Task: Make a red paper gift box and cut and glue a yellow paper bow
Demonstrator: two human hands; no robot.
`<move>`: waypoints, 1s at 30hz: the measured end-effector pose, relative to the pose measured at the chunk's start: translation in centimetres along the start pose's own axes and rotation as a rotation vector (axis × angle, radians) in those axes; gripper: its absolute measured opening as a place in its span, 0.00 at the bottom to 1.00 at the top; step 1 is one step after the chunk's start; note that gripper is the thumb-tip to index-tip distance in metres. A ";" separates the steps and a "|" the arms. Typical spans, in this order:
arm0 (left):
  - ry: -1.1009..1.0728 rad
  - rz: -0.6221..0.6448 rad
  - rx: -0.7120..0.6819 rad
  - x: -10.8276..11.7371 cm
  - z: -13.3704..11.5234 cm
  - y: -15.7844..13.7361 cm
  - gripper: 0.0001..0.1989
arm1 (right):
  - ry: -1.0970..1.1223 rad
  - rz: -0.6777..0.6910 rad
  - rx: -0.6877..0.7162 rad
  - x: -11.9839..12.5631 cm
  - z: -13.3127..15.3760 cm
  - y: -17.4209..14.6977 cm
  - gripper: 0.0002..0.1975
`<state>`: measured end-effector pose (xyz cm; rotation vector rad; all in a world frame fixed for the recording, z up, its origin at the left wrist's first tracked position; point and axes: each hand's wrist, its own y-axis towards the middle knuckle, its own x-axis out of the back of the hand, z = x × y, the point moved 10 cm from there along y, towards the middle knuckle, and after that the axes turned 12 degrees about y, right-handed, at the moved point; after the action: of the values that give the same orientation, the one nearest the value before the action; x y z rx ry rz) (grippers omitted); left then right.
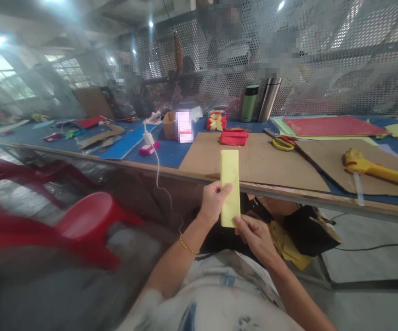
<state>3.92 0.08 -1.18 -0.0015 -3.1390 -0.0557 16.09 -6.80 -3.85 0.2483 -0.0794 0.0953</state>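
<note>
A flat yellow strip of paper or felt [230, 170], seemingly folded lengthwise, is held upright between my two hands in front of the table edge. My left hand [214, 200] grips its left side at mid-height, the thumb lying across the front. Lower down, my right hand [254, 232] pinches the bottom right corner between thumb and fingers. Just beyond the strip's top end, a folded red piece [234, 137] lies on a brown cardboard sheet [202, 154].
Scissors with yellow handles [282, 144] and a yellow glue gun [374, 169] lie to the right. Behind stand a green bottle [250, 105] and a steel flask [270, 101]. A red stool [92, 220] is at left; a white cable [158, 170] hangs over the table edge.
</note>
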 end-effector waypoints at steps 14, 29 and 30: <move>-0.034 0.021 0.028 0.1 0.4 -0.3 0.20 | 0.029 0.108 -0.039 0.6 0.2 0.3 0.34; -0.220 0.107 0.189 -2.1 1.9 0.1 0.24 | 0.007 -0.112 0.019 1.5 0.2 1.0 0.31; -0.236 0.090 0.194 -1.9 1.7 0.5 0.24 | -0.007 -0.100 0.023 1.3 0.2 0.7 0.31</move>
<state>5.85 0.60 -2.83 -0.1613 -3.3588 0.2689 17.30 -6.08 -3.36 0.2752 -0.0726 -0.0042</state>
